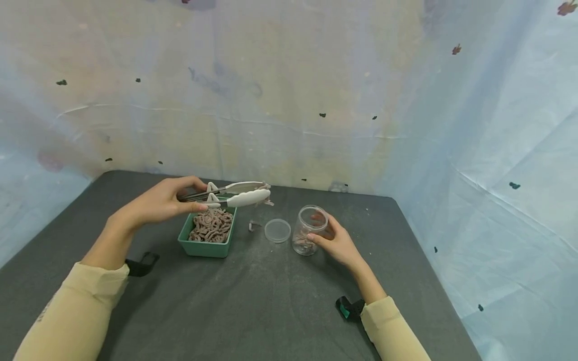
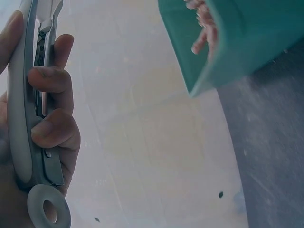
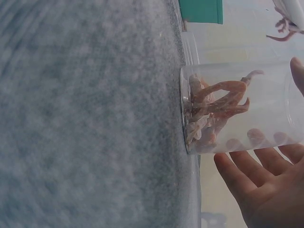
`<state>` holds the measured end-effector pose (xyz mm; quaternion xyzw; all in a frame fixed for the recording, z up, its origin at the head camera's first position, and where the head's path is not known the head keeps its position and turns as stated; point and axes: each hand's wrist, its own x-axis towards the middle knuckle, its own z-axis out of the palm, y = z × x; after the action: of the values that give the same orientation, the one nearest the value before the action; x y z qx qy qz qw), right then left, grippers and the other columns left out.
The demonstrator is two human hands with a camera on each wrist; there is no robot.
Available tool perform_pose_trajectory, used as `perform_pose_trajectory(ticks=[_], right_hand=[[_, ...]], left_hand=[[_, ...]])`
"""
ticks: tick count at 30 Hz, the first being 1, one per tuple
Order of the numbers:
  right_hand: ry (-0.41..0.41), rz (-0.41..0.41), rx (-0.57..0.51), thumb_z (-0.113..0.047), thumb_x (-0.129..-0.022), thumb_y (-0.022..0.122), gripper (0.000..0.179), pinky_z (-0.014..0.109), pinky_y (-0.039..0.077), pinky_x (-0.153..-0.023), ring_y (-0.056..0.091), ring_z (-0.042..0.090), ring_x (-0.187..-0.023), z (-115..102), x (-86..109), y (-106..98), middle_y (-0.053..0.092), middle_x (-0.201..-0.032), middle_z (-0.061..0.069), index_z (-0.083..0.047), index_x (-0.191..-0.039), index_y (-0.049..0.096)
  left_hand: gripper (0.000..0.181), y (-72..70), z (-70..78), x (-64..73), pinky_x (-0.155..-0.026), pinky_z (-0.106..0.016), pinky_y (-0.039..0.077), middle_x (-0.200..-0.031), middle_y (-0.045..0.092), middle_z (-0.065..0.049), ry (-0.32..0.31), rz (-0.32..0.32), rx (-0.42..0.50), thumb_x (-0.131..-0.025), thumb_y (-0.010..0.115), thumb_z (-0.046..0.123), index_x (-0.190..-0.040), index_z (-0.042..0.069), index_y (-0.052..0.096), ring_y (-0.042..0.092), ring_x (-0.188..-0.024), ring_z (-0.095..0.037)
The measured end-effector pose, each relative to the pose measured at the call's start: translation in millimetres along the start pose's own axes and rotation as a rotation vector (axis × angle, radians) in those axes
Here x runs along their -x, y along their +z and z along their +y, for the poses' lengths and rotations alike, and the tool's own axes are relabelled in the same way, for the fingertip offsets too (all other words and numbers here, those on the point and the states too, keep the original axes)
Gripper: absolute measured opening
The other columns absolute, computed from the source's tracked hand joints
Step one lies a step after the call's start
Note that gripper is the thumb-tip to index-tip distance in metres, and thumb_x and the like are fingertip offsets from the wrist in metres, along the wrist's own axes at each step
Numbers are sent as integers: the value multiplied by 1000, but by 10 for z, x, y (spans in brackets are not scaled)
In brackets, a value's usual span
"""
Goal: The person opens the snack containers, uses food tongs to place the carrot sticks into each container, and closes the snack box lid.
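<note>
The left hand (image 1: 169, 199) grips metal tongs with white tips (image 1: 247, 197), fingers and thumb round the arms, over the back of a green rectangular tub (image 1: 203, 249). Worm-like brownish strands (image 1: 211, 226) lie heaped in the tub. A few strands (image 1: 267, 201) hang past the tips; a slackened squeeze would likely drop them on the table (image 1: 253, 311).

Next, a small pinkish object (image 1: 254, 226), too small to identify, lies on the table beside a clear round lid (image 1: 277, 231), which is flat and near the jar. A dragged sleeve or jar base could shift either.

The clear jar (image 1: 303, 225) stands upright and open-mouthed, strands (image 3: 213, 109) low inside. The right hand (image 1: 336, 240) holds it, thumb on the near side, fingers curved round the wall. It looks light: a knock from the tongs on the rim, with that hold eased, could tip it.

Edges: the left one is beyond the left forearm; the far one runs close behind the tongs, with a printed sheet (image 1: 271, 150) beyond, which a swing outward might brush; the right one is well apart from the jar. Tub to jar, only low items intervene; the best room is nearside, between the sleeves.
</note>
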<state>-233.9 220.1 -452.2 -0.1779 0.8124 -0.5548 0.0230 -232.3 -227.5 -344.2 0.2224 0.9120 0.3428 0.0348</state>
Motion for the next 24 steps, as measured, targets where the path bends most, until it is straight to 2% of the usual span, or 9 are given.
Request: perform_pose_trajectory(ticks=[4, 6, 11, 14, 21, 24], right_hand=[[3, 5, 8, -13, -98, 76, 74, 51, 53, -103, 55, 40, -136, 10, -3, -2, 50, -154, 18, -13, -161, 37], [0, 7, 12, -13, -98, 76, 74, 51, 53, -103, 55, 40, -136, 16, -6, -3, 51, -154, 18, -13, -161, 37], [-7, 10, 12, -13, -98, 76, 73, 51, 52, -104, 55, 40, -136, 28, -14, -7, 51, -153, 19, -12, -160, 38], [-7, 10, 15, -13, -98, 76, 73, 51, 51, -105, 55, 39, -136, 34, -17, -7, 51, -153, 18, -12, -160, 38], [-26, 6, 6, -10, -98, 74, 73, 53, 48, -108, 56, 39, -135, 44, -8, -11, 51, -153, 21, -6, -160, 36], [-27, 3, 3, -10, -98, 75, 73, 53, 47, -109, 56, 38, -135, 43, -8, -12, 51, -153, 20, -7, -160, 37]], left_hand=[[48, 26, 61, -77, -75, -42, 51, -132, 63, -13, 7, -1, 1, -99, 73, 42, -136, 14, 61, 64, -95, -24], [47, 38, 89, -112, -77, -42, 52, -133, 63, -12, 12, -5, 15, -99, 73, 42, -135, 15, 61, 64, -97, -24], [48, 87, 167, -201, -72, -41, 52, -124, 66, -13, 42, -21, 74, -99, 74, 38, -137, 12, 60, 64, -88, -25], [48, 129, 216, -255, -71, -41, 51, -127, 65, -14, 55, -27, 96, -99, 74, 36, -137, 10, 60, 63, -86, -26], [53, 249, 311, -391, -83, -44, 54, -143, 58, -14, 78, -42, 116, -98, 74, 39, -140, 11, 60, 65, -108, -26], [53, 299, 348, -449, -84, -45, 54, -144, 58, -14, 89, -54, 134, -98, 75, 39, -140, 11, 60, 65, -108, -27]])
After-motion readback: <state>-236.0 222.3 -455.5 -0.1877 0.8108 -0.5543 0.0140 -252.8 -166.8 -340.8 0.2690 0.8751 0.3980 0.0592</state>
